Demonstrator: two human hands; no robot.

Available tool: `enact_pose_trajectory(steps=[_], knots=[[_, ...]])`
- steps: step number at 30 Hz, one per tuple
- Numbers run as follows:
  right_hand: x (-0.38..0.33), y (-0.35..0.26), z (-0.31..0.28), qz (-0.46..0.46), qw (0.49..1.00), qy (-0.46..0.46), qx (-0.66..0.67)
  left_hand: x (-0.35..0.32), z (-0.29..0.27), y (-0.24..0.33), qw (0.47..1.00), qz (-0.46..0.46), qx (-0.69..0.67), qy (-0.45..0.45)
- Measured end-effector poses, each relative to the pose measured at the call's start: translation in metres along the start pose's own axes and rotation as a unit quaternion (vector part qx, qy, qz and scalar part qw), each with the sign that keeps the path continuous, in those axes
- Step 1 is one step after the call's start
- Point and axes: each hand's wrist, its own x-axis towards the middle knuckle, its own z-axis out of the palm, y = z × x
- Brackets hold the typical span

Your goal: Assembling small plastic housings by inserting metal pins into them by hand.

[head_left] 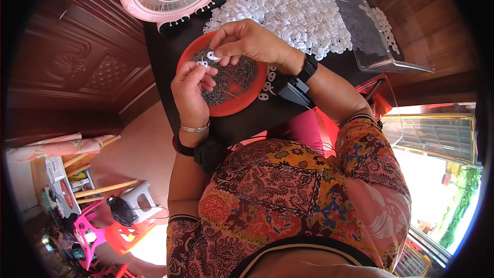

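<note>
Dark tabletop (239, 129) beneath fingers (230, 46). Left of fingers: carved red-brown wood panelling (92, 54); below it, pinkish floor (146, 144). Well below-left of fingers: grey stool (144, 193), pink stool (86, 232), orange stool (122, 238), bright light patch (153, 247). Right of fingers: brown wood surface (455, 36). Below-right, well apart from fingers: framed opening (432, 116), strong daylight, greenery (459, 206) outside.

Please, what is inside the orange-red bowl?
The bowl holds many thin grey pieces, with bare bottom showing in places. The left hand and right hand, each pinching a small white piece, hide part of the inside; what lies under them cannot be seen.
</note>
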Motion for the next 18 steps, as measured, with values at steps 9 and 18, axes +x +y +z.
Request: enact_pose_trajectory(steps=[9,18], knots=[[0.0003,0.0018,0.0021,-0.016,0.999,0.030,0.036,-0.0031,0.0064,0.0018,0.996,-0.017,0.081,0.015],[-0.0011,0.0014,0.0051,-0.044,0.999,0.013,-0.003,-0.0024,0.0051,-0.0003,0.996,-0.025,0.084,0.011]])
